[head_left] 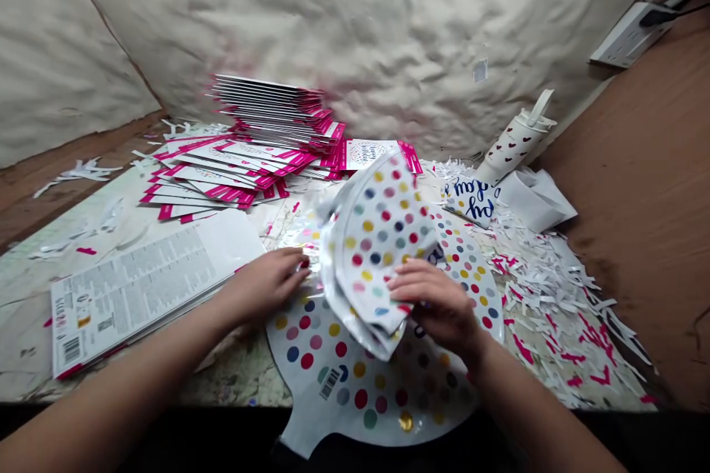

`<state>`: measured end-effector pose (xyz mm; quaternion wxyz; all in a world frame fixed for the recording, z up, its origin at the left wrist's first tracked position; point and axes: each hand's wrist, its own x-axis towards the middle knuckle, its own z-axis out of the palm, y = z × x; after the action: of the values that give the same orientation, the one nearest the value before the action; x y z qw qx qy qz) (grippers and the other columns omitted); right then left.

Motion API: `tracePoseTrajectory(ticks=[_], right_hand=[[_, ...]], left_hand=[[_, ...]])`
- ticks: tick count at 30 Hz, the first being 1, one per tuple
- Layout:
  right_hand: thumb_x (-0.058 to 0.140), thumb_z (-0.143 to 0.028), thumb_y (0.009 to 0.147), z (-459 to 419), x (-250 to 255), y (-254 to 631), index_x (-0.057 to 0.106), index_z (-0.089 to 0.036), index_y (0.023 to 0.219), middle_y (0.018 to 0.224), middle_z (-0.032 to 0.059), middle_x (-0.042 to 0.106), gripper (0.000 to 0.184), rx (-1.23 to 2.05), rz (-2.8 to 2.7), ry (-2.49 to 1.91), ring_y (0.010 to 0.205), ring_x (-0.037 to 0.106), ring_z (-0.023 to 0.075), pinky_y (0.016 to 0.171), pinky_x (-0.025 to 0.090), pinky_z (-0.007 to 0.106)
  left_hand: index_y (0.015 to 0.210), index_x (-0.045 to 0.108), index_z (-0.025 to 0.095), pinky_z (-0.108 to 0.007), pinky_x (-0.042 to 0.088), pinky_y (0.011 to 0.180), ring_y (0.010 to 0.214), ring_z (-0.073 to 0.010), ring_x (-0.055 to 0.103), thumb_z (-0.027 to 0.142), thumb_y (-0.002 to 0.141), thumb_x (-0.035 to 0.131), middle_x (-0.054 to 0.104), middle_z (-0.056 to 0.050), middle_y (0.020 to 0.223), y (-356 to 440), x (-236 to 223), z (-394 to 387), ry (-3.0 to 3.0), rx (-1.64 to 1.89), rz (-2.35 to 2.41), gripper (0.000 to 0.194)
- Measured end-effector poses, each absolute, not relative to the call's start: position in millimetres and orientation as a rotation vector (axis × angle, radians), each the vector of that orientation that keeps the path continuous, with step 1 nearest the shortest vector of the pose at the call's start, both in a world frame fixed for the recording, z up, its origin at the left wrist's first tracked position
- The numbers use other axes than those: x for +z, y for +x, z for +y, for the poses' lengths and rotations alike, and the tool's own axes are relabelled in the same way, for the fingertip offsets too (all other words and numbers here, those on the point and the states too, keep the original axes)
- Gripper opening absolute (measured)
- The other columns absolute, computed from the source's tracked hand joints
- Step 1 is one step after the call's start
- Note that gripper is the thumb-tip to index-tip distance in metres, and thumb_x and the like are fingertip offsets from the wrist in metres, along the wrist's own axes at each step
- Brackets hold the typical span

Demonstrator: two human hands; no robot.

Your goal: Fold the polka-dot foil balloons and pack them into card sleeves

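Observation:
A flat, uninflated foil balloon (355, 373) with coloured dots lies across the table's front edge, its tail pointing down and left. Above it stands a folded, dotted foil piece (377, 236), slightly blurred; whether it is a flap of the same balloon or another one, I cannot tell. My right hand (438, 299) grips the lower right of this fold, thumb hidden behind it. To the left, my left hand (274, 279) rests near the foil's left edge, with its fingers stretched toward it and thumb apart.
Pink-and-white printed packets (271, 118) are piled at the back left. More packets, printed side up (149, 288), lie at left. At right are shredded paper (555, 303), a folded balloon with lettering (469, 199), a white packet (535, 199), a heart-patterned tumbler (513, 144) and a wall socket (632, 33).

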<state>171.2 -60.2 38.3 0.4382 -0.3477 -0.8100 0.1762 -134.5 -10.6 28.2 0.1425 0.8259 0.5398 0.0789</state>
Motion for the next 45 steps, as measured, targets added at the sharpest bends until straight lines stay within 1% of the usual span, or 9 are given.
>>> tracePoseTrajectory(ticks=[5,14,17,22,25,28,34,41,45], right_hand=[[0.049,-0.013,0.082,-85.0,-8.4,184.5,0.065,-0.029,0.104,0.104,0.0013,0.069,0.031,0.592,-2.258,-1.003,0.103,0.062,0.0177,0.093,0.048,0.040],[0.050,-0.009,0.079,-84.7,-17.0,189.5,0.066,-0.026,0.102,0.105,0.0021,0.068,0.033,0.644,-2.228,-0.933,0.104,0.060,0.0164,0.097,0.045,0.037],[0.049,-0.008,0.080,-84.9,-17.4,189.5,0.066,-0.026,0.102,0.106,0.0016,0.068,0.034,0.671,-2.220,-0.948,0.105,0.060,0.0157,0.098,0.044,0.038],[0.048,-0.007,0.077,-83.1,-0.6,194.6,0.059,-0.026,0.116,0.119,0.0020,0.060,0.045,0.880,-2.320,-0.958,0.117,0.051,0.0160,0.105,0.035,0.039],[0.051,-0.009,0.074,-80.4,15.4,197.2,0.047,-0.023,0.129,0.132,0.0026,0.049,0.057,1.061,-2.431,-0.919,0.127,0.038,0.0176,0.109,0.027,0.039],[0.048,-0.010,0.078,-78.2,23.8,197.1,0.051,-0.022,0.126,0.131,0.0031,0.051,0.050,1.071,-2.462,-0.954,0.127,0.038,0.0174,0.109,0.027,0.037],[0.052,-0.011,0.073,-76.7,23.1,197.8,0.046,-0.021,0.130,0.135,0.0051,0.046,0.058,1.165,-2.469,-0.906,0.130,0.035,0.0194,0.109,0.026,0.040],[0.048,-0.011,0.079,-83.3,-1.5,188.9,0.057,-0.023,0.120,0.124,0.0039,0.057,0.043,0.886,-2.269,-0.948,0.118,0.050,0.0189,0.104,0.036,0.038],[0.048,-0.020,0.084,-78.2,-14.6,192.5,0.066,-0.021,0.103,0.100,0.0032,0.070,0.027,0.860,-1.599,-1.224,0.090,0.065,0.0185,0.080,0.053,0.032]], left_hand=[[0.090,0.066,0.023,-0.027,0.047,0.066,0.082,-0.0226,0.063,0.052,0.078,0.046,0.069,-0.004,0.092,-146.5,38.0,16.0,1.901,0.522,1.801,0.038],[0.073,0.061,0.012,-0.028,0.052,0.059,0.058,-0.0151,0.060,0.063,0.067,0.057,0.064,-0.008,0.066,-84.8,41.3,75.2,1.200,0.697,1.448,0.052],[0.071,0.055,0.014,-0.030,0.052,0.055,0.056,-0.0170,0.062,0.061,0.064,0.061,0.064,-0.009,0.065,-76.7,41.1,88.0,1.151,0.624,1.412,0.048],[0.092,0.050,0.017,-0.025,0.047,0.052,0.055,-0.0140,0.058,0.031,0.050,0.079,0.062,-0.001,0.067,-74.2,40.4,84.1,1.271,0.669,1.454,0.053],[0.104,0.046,0.020,-0.023,0.045,0.056,0.062,-0.0109,0.056,0.032,0.062,0.072,0.059,0.000,0.082,-74.1,45.6,68.4,1.584,0.926,1.514,0.051],[0.106,0.047,0.018,-0.026,0.047,0.063,0.071,-0.0127,0.056,0.035,0.074,0.062,0.058,-0.003,0.089,-71.0,57.7,43.5,1.900,1.091,1.428,0.040],[0.101,0.053,0.018,-0.030,0.051,0.077,0.082,-0.0148,0.060,0.026,0.078,0.060,0.060,-0.002,0.088,-59.3,80.9,-8.6,1.946,1.179,1.180,0.026],[0.098,0.056,0.021,-0.027,0.052,0.073,0.079,-0.0144,0.062,0.016,0.079,0.058,0.064,-0.002,0.087,-53.9,92.9,-45.8,2.188,1.163,0.976,0.020],[0.097,0.060,0.019,-0.025,0.050,0.068,0.072,-0.0146,0.062,0.012,0.082,0.051,0.067,-0.003,0.081,-28.4,78.4,-58.2,2.683,0.579,0.336,0.019]])
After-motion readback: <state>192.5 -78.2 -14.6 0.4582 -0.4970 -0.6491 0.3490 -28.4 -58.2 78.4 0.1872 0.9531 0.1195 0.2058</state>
